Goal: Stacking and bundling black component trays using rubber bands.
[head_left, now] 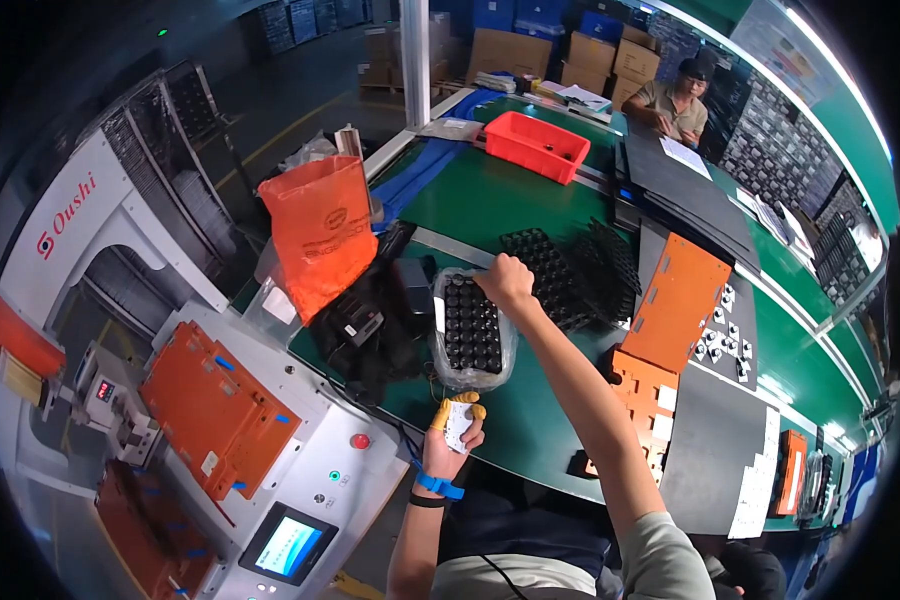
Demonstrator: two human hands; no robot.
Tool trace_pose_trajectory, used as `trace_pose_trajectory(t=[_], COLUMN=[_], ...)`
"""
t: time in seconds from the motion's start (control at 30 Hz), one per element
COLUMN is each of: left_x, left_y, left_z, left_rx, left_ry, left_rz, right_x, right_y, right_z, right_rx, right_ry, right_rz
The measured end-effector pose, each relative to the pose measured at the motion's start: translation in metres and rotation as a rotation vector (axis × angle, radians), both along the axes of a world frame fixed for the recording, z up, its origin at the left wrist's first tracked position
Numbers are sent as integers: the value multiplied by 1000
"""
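Observation:
Just in front of my body, my left hand [450, 452] grips a small flat white piece [458, 425] with dark specks. Yellow covers sit on some of its fingertips, and a blue strap circles the wrist. Farther off, my right hand [508, 283] is closed at the far right corner of a black tray [472, 335] with rows of round pockets. Its fingertips are hidden, so what they pinch cannot be made out. The tray lies in a clear plastic bag [452, 377] on the green table [542, 430].
More black trays [545, 262] lie beyond my right hand. An orange bag [320, 235] and a red bin [537, 148] are farther off. Orange fixture plates [678, 300] and small white parts [722, 345] lie right. A white machine [305, 440] stands left. Another person [675, 105] sits across.

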State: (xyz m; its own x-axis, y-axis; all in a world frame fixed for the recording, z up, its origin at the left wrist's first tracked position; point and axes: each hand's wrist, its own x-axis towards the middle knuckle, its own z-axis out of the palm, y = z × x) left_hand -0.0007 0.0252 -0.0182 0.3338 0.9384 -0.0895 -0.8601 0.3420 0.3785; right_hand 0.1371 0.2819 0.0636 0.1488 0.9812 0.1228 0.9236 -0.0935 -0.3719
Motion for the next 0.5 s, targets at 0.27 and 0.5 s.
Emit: trace_pose_trajectory(t=[0.27,0.5], left_x=[-2,5], left_y=[-1,-2], left_z=[1,-1], left_rx=[3,23], left_ry=[30,56], left_rz=[17,-2], right_x=[-8,4], right_y=[3,-21], right_z=[6,24], right_rx=[-131,47], right_ry=[37,4], right_rz=[-3,129])
